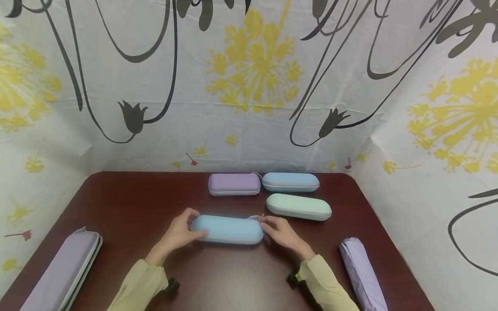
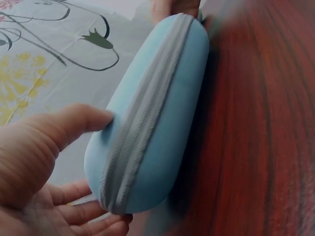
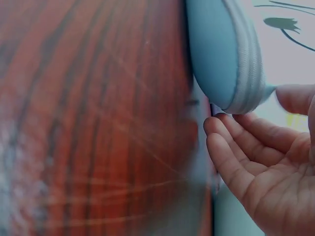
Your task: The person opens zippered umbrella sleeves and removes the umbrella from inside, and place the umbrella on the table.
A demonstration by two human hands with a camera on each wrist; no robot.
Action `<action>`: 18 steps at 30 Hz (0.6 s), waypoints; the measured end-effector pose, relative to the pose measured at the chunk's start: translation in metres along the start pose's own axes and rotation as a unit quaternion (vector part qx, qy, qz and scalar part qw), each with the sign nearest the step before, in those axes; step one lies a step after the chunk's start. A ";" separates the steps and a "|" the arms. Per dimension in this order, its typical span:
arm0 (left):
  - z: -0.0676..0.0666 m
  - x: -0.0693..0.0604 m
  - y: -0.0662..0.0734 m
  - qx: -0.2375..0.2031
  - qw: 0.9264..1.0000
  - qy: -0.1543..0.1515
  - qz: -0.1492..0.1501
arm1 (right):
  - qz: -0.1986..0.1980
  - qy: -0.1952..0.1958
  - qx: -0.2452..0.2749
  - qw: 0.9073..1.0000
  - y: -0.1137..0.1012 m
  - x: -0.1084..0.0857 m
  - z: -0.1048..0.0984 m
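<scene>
The case (image 1: 227, 230), light blue with a grey zip, is lying crosswise at the middle of the table (image 1: 148, 203), between the two hands. Whether its underside is touching the wood, I cannot tell. The left hand (image 1: 180, 232) is gripping the left end, thumb on one side and fingers reaching behind, where the case is partly hiding them. The right hand (image 1: 283, 231) is holding the right end between thumb and fingers; its thumb is touching a small blue tab (image 3: 269, 91), but how firmly it is pressing is hard to see. A thin loop (image 1: 254, 217) is showing at the rear edge, partly covered by the right hand.

Behind, the green case (image 1: 298, 207) is resting slightly turned, in front of the far blue case (image 1: 290, 182). The purple case (image 1: 234, 184) is sitting just left of that one; a thin cord is showing between them, its owner unclear. At far left, the long purple case (image 1: 64, 272) is running out of the picture; at right, the purple pouch (image 1: 362, 274) is also being cut off below. In the right wrist view, a greyish patch is blurring the table's edge.
</scene>
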State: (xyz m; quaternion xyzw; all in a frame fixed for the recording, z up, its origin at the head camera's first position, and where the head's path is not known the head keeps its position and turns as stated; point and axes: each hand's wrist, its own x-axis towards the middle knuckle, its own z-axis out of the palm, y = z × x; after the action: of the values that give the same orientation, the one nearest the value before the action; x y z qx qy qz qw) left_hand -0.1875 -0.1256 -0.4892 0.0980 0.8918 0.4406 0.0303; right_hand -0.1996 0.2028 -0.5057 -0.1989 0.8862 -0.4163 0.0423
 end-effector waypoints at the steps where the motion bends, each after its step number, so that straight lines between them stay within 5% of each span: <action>1: 0.000 0.000 -0.001 0.002 1.000 -0.002 0.012 | 0.002 -0.003 0.002 1.000 0.000 0.000 0.000; 7: -0.001 -0.001 -0.009 0.053 0.991 -0.015 0.122 | -0.008 -0.027 -0.006 1.000 -0.004 0.005 -0.001; 12: 0.000 -0.005 -0.012 0.063 0.986 -0.007 0.154 | -0.022 -0.051 -0.011 0.998 -0.008 0.017 0.000; 18: 0.000 -0.010 -0.016 0.050 0.980 0.008 0.194 | 0.064 -0.116 0.065 0.989 -0.013 0.028 -0.001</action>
State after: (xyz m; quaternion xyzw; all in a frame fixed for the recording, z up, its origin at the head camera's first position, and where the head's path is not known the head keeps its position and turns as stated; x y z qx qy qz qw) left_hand -0.1804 -0.1377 -0.5023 0.2669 0.8768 0.3942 -0.0680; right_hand -0.2218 0.1855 -0.4925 -0.1852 0.8573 -0.4435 0.1842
